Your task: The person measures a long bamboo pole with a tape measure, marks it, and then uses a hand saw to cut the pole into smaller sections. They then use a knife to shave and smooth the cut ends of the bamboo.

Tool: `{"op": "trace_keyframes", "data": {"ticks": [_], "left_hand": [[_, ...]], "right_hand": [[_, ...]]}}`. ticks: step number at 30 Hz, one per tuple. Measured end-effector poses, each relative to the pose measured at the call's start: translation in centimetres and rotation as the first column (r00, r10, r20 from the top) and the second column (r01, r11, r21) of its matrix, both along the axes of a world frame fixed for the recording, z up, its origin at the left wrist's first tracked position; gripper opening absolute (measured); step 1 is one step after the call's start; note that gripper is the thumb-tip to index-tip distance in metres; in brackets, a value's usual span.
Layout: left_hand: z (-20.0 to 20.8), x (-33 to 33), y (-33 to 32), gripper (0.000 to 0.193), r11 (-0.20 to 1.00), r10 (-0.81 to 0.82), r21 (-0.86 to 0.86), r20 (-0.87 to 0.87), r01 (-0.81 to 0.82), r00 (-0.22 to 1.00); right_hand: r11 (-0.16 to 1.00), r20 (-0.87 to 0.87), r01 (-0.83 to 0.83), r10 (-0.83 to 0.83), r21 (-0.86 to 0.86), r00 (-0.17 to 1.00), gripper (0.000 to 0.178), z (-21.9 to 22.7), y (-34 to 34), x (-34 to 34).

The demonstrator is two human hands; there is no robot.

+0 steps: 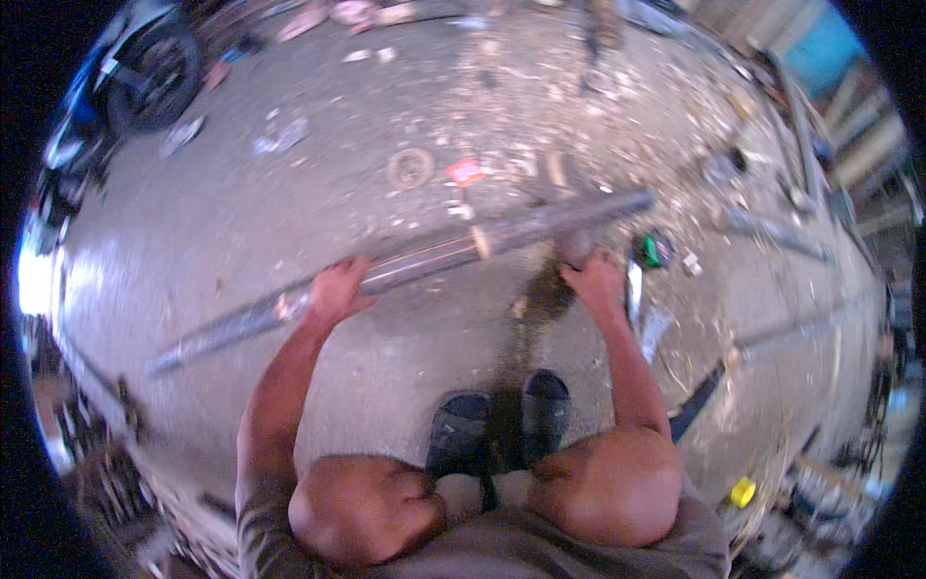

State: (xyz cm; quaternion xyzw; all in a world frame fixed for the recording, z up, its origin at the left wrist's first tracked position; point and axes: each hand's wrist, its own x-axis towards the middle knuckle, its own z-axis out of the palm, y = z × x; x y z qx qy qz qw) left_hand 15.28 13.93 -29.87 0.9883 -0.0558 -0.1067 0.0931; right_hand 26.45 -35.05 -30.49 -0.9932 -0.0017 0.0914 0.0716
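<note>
A long grey pole (424,265) lies slantwise before me, its right end farther away; pale bands cross it in two places. My left hand (338,290) is closed over its left part, with the thumb on the near side. Close to the pole's right part, my right hand (597,278) has its thumb and fingers about a round brownish object (576,248). Motion blur hides what kind of object this is and how firmly it is held. A green and black tape measure (657,251) sits just right of that hand.
Wood chips (540,106) litter the far floor, around a ring-shaped thing (412,169) and a red packet (465,172). More poles (776,234) lie at right. A wheel (154,77) stands far left; a yellow object (742,492) lies near right. My feet (458,429) are below the pole.
</note>
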Motion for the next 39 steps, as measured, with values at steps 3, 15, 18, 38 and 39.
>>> {"op": "trace_keyframes", "data": {"ticks": [3,15,18,38,39], "left_hand": [[0.6,-0.1,1.6,0.082,0.991,-0.133,-0.016,-0.066,0.132,0.989],[-0.3,-11.9,16.3,0.07,0.974,0.061,0.213,0.082,-0.077,0.995],[-0.7,-16.3,20.5,0.07,0.863,0.281,0.409,0.104,-0.298,0.954],[1.1,-1.2,-7.5,0.082,0.991,-0.09,-0.108,-0.062,0.083,0.994],[1.5,-2.6,-6.3,0.082,0.996,-0.069,-0.055,-0.054,0.066,0.996]], "right_hand": [[0.995,-0.167,0.01,0.007,0.101,0.986,0.07,1.3,1.3,-1.3],[0.934,-0.031,-0.3,0.312,0.193,0.95,0.084,-1.5,6.8,-14.4],[0.923,0.037,-0.348,0.347,0.162,0.937,0.073,-0.7,6.7,-13.9],[0.961,0.178,0.192,-0.228,0.199,0.957,0.045,-3.3,-10.8,-15.1],[0.941,0.065,0.177,-0.204,0.289,0.977,0.043,-0.5,-7.8,-14.7]]}}
